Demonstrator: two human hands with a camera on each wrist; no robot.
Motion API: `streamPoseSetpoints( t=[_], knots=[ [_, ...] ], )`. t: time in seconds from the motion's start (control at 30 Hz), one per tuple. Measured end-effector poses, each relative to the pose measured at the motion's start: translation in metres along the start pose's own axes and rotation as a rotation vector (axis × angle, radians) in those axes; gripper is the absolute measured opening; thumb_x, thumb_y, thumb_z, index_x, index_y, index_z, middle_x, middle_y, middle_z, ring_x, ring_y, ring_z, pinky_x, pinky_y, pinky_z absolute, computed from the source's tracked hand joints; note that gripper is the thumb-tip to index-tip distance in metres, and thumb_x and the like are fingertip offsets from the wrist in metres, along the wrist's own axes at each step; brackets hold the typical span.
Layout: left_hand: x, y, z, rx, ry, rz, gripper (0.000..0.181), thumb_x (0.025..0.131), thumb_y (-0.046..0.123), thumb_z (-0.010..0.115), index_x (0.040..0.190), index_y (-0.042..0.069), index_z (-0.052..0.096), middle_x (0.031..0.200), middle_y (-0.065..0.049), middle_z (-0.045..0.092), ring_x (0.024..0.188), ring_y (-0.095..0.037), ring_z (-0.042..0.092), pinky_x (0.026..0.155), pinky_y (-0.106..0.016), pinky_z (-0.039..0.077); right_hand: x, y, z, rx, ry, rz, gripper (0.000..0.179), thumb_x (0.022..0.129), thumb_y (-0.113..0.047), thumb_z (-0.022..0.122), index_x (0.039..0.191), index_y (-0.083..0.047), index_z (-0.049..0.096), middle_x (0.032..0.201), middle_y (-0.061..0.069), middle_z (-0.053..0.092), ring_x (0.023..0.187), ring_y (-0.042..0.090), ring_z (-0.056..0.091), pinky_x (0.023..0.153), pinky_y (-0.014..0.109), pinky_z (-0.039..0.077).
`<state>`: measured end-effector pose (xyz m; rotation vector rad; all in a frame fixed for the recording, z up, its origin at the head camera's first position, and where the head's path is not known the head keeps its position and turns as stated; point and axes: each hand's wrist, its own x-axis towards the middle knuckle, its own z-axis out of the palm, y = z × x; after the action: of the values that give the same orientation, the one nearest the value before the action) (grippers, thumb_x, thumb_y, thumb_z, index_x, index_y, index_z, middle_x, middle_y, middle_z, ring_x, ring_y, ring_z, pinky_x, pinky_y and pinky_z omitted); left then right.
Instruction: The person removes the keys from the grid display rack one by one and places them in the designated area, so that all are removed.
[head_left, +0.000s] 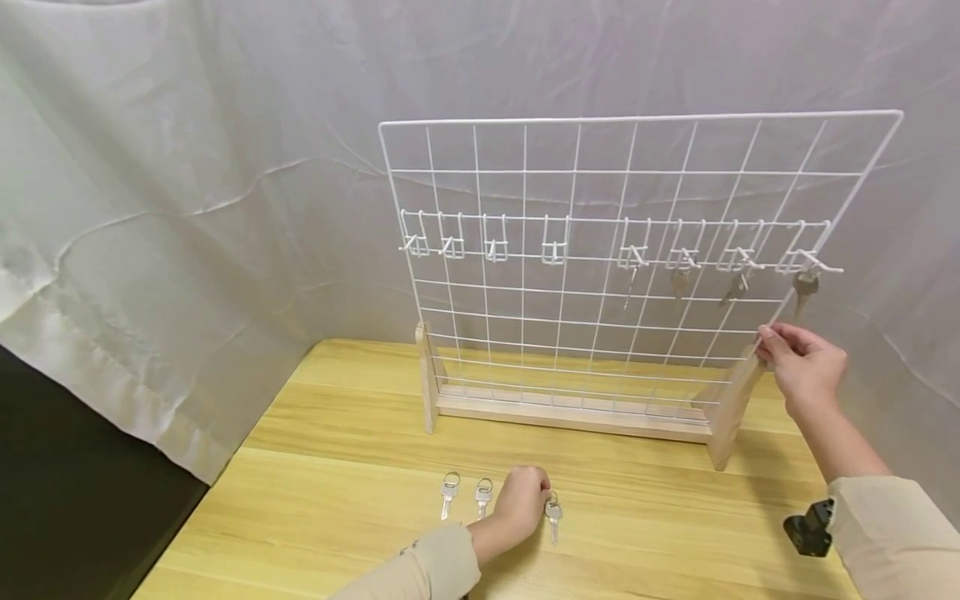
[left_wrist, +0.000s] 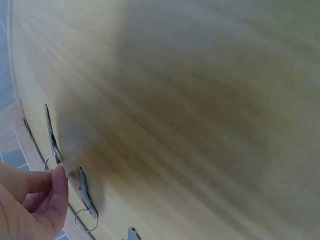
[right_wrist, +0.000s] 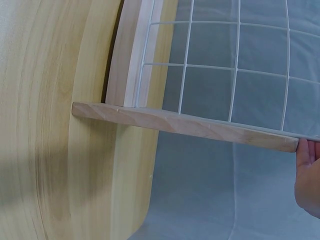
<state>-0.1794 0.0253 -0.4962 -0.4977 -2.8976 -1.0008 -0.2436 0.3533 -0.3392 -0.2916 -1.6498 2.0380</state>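
Note:
My left hand [head_left: 517, 502] is low over the table, its thumb and fingertips pinching a silver key [head_left: 554, 511] by the ring end. In the left wrist view that same key [left_wrist: 50, 131] points away from the fingertips. Two more ringed keys lie to the left, a middle key [head_left: 483, 493] close beside the hand and an outer key [head_left: 448, 497]. My right hand [head_left: 812, 367] grips the right edge of the white wire grid [head_left: 636, 172], just at the top of its wooden side support [right_wrist: 200, 131].
Several hooks run across the grid, among them a bare left hook [head_left: 452, 246]. Keys hang from the right-hand ones, including a key [head_left: 806, 285] at the far end. A wooden base bar [head_left: 570, 414] joins the supports on the wooden table [head_left: 315, 475]. Grey cloth [head_left: 247, 125] stands behind.

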Motion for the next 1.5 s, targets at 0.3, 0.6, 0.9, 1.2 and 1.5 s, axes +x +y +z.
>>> streamPoseSetpoints(
  t=[0.3,0.6,0.9,1.2,1.5],
  knots=[
    [0.004,0.001,0.001,0.091,-0.04,0.058,0.005,0.079,-0.001,0.067,0.076,0.003,0.068,0.075,-0.006,0.068,0.068,-0.013,0.064,0.058,-0.011,0.05,-0.001,0.0,-0.001,0.009,-0.016,0.001,0.022,0.082,-0.003,0.065,0.068,-0.019,0.068,0.06,-0.013,0.067,0.053,-0.002,0.064,0.053,0.01,0.051],
    [0.011,-0.002,0.0,0.102,-0.028,0.046,0.009,0.08,-0.002,0.065,0.075,0.004,0.068,0.074,-0.006,0.069,0.067,-0.014,0.064,0.057,-0.013,0.05,0.001,0.001,0.0,0.017,-0.008,0.0,0.021,0.082,-0.003,0.065,0.068,-0.019,0.068,0.06,-0.012,0.067,0.053,-0.001,0.064,0.053,0.01,0.051],
    [0.001,-0.012,-0.013,0.117,-0.051,0.32,0.012,0.087,0.008,0.061,0.096,0.003,0.067,0.093,-0.007,0.071,0.076,-0.008,0.065,0.065,-0.006,0.049,0.002,0.002,-0.002,-0.006,-0.001,0.012,0.02,0.082,-0.004,0.065,0.069,-0.019,0.068,0.06,-0.012,0.067,0.053,-0.001,0.063,0.053,0.01,0.051],
    [-0.034,-0.03,-0.021,0.667,-0.193,0.97,0.038,0.099,0.034,0.037,0.121,0.012,0.059,0.127,-0.003,0.06,0.119,-0.014,0.055,0.103,-0.025,0.042,0.001,0.0,0.0,-0.001,0.01,0.006,0.021,0.083,-0.003,0.065,0.068,-0.019,0.068,0.059,-0.012,0.066,0.052,-0.001,0.063,0.053,0.01,0.051],
    [-0.044,-0.036,-0.021,0.733,-0.225,0.926,0.044,0.1,0.037,0.031,0.127,0.012,0.055,0.134,-0.004,0.054,0.124,-0.015,0.051,0.104,-0.028,0.042,0.001,0.001,0.001,0.014,0.029,0.017,0.022,0.082,-0.002,0.064,0.067,-0.018,0.068,0.058,-0.011,0.066,0.052,-0.001,0.063,0.052,0.01,0.051]
  ],
)
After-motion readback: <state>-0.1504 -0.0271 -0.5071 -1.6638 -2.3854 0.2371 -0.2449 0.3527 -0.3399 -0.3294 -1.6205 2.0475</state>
